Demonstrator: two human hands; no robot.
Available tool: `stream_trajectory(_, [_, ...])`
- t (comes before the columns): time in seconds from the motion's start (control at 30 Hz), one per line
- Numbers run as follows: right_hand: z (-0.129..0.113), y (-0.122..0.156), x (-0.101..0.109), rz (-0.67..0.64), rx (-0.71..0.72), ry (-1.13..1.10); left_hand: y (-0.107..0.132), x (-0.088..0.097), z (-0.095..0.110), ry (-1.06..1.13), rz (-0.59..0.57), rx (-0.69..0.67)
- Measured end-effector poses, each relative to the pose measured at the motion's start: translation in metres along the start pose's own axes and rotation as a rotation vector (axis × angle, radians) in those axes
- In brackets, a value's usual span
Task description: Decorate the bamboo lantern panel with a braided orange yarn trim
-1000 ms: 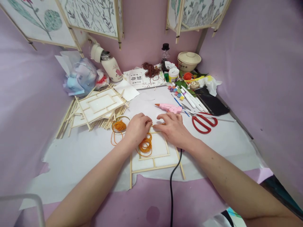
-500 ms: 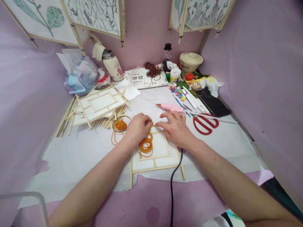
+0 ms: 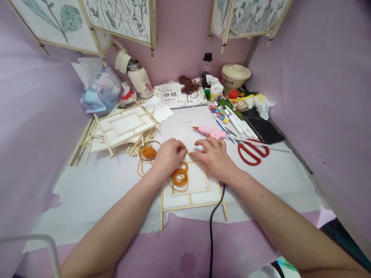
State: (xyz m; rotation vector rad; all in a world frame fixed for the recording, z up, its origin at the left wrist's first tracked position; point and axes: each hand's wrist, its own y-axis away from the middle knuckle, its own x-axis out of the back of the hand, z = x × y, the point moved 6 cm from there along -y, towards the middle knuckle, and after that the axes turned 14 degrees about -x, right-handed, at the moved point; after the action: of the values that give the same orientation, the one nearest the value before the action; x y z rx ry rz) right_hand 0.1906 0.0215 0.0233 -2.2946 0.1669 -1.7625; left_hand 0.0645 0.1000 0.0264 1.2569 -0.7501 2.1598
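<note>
A frame of thin wooden sticks (image 3: 191, 204) backed with white paper lies in front of me. At its far bar my left hand (image 3: 169, 157) is closed, thumb and index finger pinching orange cord. My right hand (image 3: 216, 159) is over the frame's far right corner, its thumb near the left fingertips and its index finger raised. A bit of orange cord shows among the curled right fingers; their exact grip is partly hidden. Loops of the orange cord (image 3: 180, 177) rest on the paper by my left wrist. A ball of orange cord (image 3: 148, 152) sits left of that hand.
A pink glue gun (image 3: 211, 132) lies beyond my right hand; a black cable (image 3: 211, 227) runs down the front edge. Red-handled scissors (image 3: 252, 152), white pens (image 3: 239, 123) and a phone (image 3: 266, 129) are at right. Stacked stick frames (image 3: 121, 127) and a bottle (image 3: 141, 82) stand left.
The view has shifted slightly. Both hands stay at the frame's far bar, and a bit of orange cord now shows between the right thumb and index finger.
</note>
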Motion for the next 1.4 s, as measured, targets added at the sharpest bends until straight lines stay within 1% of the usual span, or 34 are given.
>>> stream_trajectory(0.1, [0.002,0.000,0.002,0.015,-0.003,-0.011,-0.001,-0.001,0.000,-0.004,-0.006,0.001])
stream_trajectory(0.27, [0.008,0.000,0.006,0.068,-0.047,-0.044,0.001,0.000,0.001,0.015,-0.006,0.011])
stream_trajectory(0.5, [-0.001,0.000,0.001,-0.010,0.000,-0.011,0.002,0.003,-0.003,0.072,0.020,0.060])
stream_trajectory(0.77, [-0.002,0.000,0.002,-0.001,-0.001,0.000,0.002,0.006,-0.003,0.091,0.011,0.086])
stream_trajectory(0.87, [0.000,0.000,0.005,0.042,-0.012,-0.027,0.003,0.008,-0.006,0.139,-0.014,0.127])
stream_trajectory(0.97, [0.000,0.002,0.010,0.076,-0.018,-0.086,0.002,0.014,-0.009,0.208,-0.037,0.143])
stream_trajectory(1.07, [-0.007,0.005,0.011,0.030,0.002,-0.163,-0.001,0.022,-0.013,0.318,-0.102,0.159])
stream_trajectory(1.2, [-0.024,0.012,0.012,-0.085,0.028,-0.240,-0.003,0.023,-0.019,0.521,-0.195,0.247])
stream_trajectory(1.3, [-0.038,0.016,0.012,-0.164,0.050,-0.253,-0.003,0.019,-0.020,0.615,-0.219,0.283])
stream_trajectory(1.4, [-0.050,0.018,0.008,-0.193,0.049,-0.218,-0.003,0.015,-0.020,0.642,-0.211,0.291])
